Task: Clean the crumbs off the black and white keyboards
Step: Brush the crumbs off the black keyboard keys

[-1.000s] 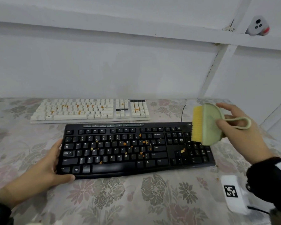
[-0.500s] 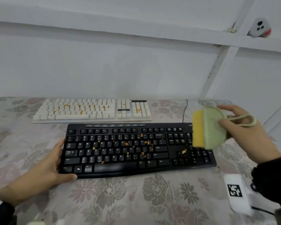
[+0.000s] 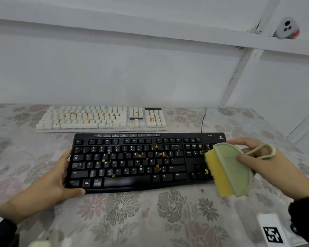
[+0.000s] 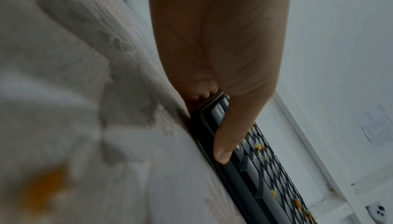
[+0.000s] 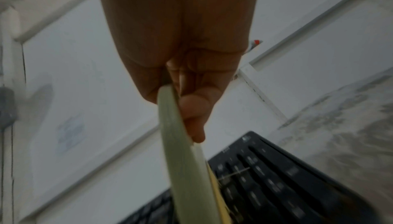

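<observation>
Head view: the black keyboard (image 3: 146, 161) lies at frame centre on the floral tablecloth (image 3: 150, 220), orange crumbs (image 3: 157, 165) scattered over its keys, with the white keyboard (image 3: 100, 119), likewise crumbed, just behind it toward the upper left; the left hand (image 3: 50, 182) grasps the black keyboard's left end, and the right hand (image 3: 268, 168) at right grips a green brush (image 3: 234, 170) whose yellow bristles meet the keyboard's right end. Left wrist view: the thumb (image 4: 231, 136) lies over the keyboard's edge, fingers curled beneath. Right wrist view: blurred, fingers (image 5: 195, 110) clasped against the brush (image 5: 180, 160) above the black keys.
</observation>
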Motion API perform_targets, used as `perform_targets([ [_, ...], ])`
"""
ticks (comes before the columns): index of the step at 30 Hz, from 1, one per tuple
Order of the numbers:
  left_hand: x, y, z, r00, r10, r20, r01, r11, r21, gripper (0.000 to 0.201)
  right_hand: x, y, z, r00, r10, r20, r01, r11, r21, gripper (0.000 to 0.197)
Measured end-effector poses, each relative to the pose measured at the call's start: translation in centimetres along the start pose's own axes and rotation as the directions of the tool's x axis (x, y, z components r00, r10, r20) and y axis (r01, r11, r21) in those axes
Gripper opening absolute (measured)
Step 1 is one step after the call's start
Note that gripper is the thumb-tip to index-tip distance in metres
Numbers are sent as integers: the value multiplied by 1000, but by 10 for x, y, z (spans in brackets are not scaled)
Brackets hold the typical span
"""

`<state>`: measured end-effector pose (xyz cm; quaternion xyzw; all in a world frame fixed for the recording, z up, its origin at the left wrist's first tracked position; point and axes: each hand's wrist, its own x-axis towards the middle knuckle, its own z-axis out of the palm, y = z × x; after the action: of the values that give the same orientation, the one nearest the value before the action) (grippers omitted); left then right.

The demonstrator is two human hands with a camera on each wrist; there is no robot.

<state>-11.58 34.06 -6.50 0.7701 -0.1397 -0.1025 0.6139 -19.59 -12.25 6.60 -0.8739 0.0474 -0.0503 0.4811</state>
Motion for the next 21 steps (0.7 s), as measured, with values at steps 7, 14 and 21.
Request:
perform_targets([
  [7, -4, 8, 2, 1000, -10, -10, 10, 999, 49, 110, 29, -10, 3, 963, -115, -244, 125, 992, 25, 37],
  [14, -2, 6, 1, 1000, -11, -9, 12, 997, 78, 113, 0, 12, 19, 995, -77, -60, 69, 990, -123, 39],
  [21, -2, 6, 1, 1000, -8, -21, 9, 997, 75, 111, 11, -5, 1, 989, -127, -80, 119, 988, -102, 39],
])
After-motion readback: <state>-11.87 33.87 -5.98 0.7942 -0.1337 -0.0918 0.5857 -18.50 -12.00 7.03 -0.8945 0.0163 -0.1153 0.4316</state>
